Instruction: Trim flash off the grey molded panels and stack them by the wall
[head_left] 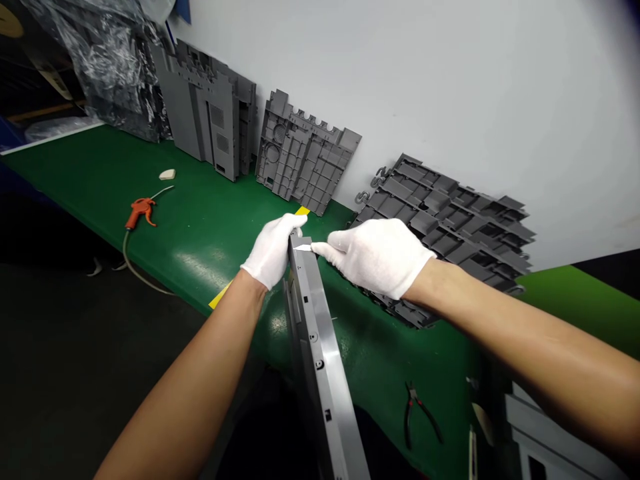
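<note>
A long grey plastic panel point(320, 347) stands on edge before me, its narrow side facing up. My left hand point(273, 250), in a white glove, is closed round the panel's far end. In my gloved right hand point(377, 257) is a small knife, pinched between thumb and fingers. Its bright pointed blade point(303, 248) lies against the top edge near the panel's far corner. The handle is hidden inside the fist.
Grey moulded panels point(305, 157) lean on the white wall, with more panels point(205, 110) to their left and a stack point(445, 207) at right. An orange air gun point(141, 212) with a hose and black-handled cutters point(419, 413) lie on the green bench point(200, 227).
</note>
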Available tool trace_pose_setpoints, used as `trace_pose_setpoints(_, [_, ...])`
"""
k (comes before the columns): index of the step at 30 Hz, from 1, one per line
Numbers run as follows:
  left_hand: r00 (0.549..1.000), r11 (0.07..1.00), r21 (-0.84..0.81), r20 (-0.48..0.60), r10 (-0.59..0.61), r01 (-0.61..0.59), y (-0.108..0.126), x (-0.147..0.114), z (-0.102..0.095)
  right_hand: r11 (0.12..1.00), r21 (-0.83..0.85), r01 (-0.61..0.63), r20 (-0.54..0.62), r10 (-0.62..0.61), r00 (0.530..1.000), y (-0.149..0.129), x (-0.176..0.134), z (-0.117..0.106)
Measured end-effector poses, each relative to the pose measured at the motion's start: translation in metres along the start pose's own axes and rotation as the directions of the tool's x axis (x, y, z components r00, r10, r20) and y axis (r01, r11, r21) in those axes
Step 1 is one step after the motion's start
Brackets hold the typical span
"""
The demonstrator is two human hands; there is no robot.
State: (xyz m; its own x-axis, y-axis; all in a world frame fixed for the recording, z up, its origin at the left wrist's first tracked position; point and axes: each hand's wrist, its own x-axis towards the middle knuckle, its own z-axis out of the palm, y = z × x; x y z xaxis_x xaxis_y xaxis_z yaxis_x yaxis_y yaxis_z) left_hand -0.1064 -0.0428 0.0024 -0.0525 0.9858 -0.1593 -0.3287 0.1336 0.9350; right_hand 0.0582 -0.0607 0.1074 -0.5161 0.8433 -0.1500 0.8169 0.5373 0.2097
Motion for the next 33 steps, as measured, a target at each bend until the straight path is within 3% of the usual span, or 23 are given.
trace_pose_setpoints(9, [0.999, 0.999, -0.048, -0.032, -0.023, 0.021, -0.002, 0.000, 0.000, 1.000, 0.004, 0.018, -0.008, -0.018, 1.000, 0.000, -0.002, 0.002])
trace_pose_setpoints(22, [1.000, 0.999, 0.046, 0.002, 0.021, -0.021, -0.002, 0.001, 0.000, 0.997, -0.013, 0.079, -0.078, -0.080, 0.994, 0.005, -0.004, 0.005])
trace_pose_setpoints(33, [0.998, 0.997, 0.069, 0.039, 0.041, -0.044, 0.001, -0.001, -0.001, 0.973, 0.150, 0.175, -0.152, -0.152, 0.977, 0.015, -0.002, 0.013])
